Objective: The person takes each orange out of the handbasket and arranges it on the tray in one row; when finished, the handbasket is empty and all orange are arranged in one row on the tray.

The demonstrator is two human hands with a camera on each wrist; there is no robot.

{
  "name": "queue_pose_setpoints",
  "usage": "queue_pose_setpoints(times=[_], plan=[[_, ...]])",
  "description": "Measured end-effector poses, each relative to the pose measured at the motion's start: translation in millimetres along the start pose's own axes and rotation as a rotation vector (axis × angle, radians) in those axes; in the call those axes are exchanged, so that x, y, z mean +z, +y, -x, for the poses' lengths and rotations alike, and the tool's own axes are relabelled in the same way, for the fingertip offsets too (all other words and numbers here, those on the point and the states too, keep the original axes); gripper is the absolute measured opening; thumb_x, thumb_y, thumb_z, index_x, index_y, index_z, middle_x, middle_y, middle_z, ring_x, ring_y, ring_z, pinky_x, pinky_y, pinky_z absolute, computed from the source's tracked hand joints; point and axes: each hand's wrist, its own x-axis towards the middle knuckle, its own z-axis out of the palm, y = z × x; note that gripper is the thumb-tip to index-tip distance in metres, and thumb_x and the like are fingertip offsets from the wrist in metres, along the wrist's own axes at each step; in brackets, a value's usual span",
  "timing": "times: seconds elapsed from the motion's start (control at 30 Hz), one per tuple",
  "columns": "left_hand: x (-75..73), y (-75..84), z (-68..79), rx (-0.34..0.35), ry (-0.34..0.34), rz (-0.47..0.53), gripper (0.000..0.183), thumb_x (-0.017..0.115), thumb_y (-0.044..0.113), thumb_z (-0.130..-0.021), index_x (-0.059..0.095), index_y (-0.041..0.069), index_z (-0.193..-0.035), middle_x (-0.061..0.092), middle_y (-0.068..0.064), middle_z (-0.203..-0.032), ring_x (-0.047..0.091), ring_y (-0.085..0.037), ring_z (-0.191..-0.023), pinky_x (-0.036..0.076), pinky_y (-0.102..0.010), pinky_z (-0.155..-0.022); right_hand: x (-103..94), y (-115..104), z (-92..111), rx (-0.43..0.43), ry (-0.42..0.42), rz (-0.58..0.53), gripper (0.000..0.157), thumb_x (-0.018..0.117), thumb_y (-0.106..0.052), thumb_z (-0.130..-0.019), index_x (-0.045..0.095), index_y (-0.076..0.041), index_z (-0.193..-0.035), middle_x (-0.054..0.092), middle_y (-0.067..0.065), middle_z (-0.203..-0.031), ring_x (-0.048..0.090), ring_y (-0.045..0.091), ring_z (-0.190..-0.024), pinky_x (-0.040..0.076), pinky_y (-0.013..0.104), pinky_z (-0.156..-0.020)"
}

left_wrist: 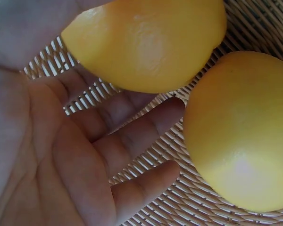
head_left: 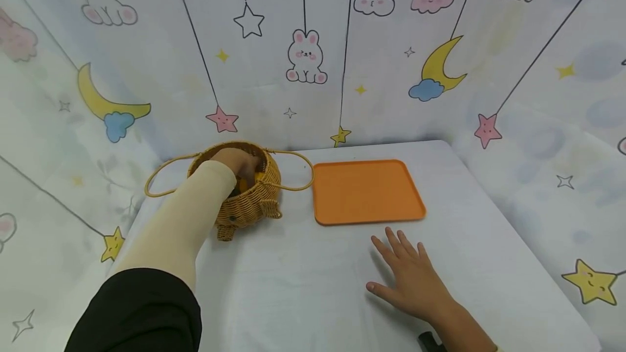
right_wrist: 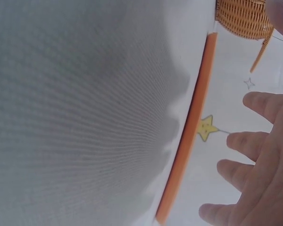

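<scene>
My left hand [head_left: 238, 162] reaches down into a woven wicker basket [head_left: 249, 206] at the left of the table. In the left wrist view, two smooth yellow fruits, lemon-like, lie inside the basket. The upper fruit [left_wrist: 148, 49] sits between the thumb and the extended fingers, hiding part of them; firm contact is not visible. The other fruit [left_wrist: 243, 132] lies just beyond the fingertips. My right hand [head_left: 415, 281] is held with spread fingers over the white table, in front of an orange tray [head_left: 367, 192], and holds nothing.
Two looped handles stick out from the basket's sides, the right handle [head_left: 305, 178] reaching the tray's left edge. The white-covered table [head_left: 293, 287] meets a printed cloth backdrop [head_left: 274, 91] behind and at both sides. A small black object [head_left: 431, 342] shows at the right wrist.
</scene>
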Motion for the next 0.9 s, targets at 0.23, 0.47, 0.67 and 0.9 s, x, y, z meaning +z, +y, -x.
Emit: queue_pose_setpoints(times=[0.23,0.47,0.67,0.9], plan=[[-5.9,-5.4,4.4,0.019,0.005,-0.026,0.106,0.087,0.041,-0.088,0.026,0.015,-0.171,0.027,-0.023,-0.172,0.026,-0.05,-0.156,0.033,-0.068,-0.12,2.8,3,-5,-0.024,0.014,0.007,0.094,0.074,-0.067,-0.091,0.04,-0.023,-0.167,0.029,0.015,-0.174,0.025,0.045,-0.159,0.021,0.079,-0.118],[-20.3,-10.6,20.1,0.04,0.082,-0.05,0.106,0.081,0.054,-0.089,0.026,0.013,-0.17,0.03,-0.021,-0.171,0.028,-0.048,-0.156,0.031,-0.068,-0.12,3.0,5,-13,-0.033,0.005,0.018,0.095,0.072,-0.069,-0.09,0.04,-0.024,-0.167,0.028,0.015,-0.174,0.022,0.044,-0.16,0.018,0.079,-0.119],[-29.0,-9.2,44.3,0.072,0.157,-0.033,0.094,0.072,0.054,-0.096,0.032,0.009,-0.168,0.041,-0.022,-0.166,0.035,-0.048,-0.153,0.03,-0.071,-0.12,3.2,5,-13,-0.017,-0.004,0.059,0.096,0.07,-0.072,-0.091,0.04,-0.023,-0.167,0.028,0.016,-0.174,0.022,0.045,-0.16,0.019,0.08,-0.118],[-10.7,14.8,77.3,0.267,0.479,0.02,0.077,0.067,0.052,-0.102,0.043,0.01,-0.162,0.046,-0.02,-0.162,0.042,-0.041,-0.15,0.035,-0.063,-0.121,5.0,8,-13,-0.015,0.002,0.131,0.096,0.062,-0.08,-0.091,0.042,-0.023,-0.166,0.03,0.017,-0.173,0.023,0.046,-0.159,0.019,0.082,-0.116]])
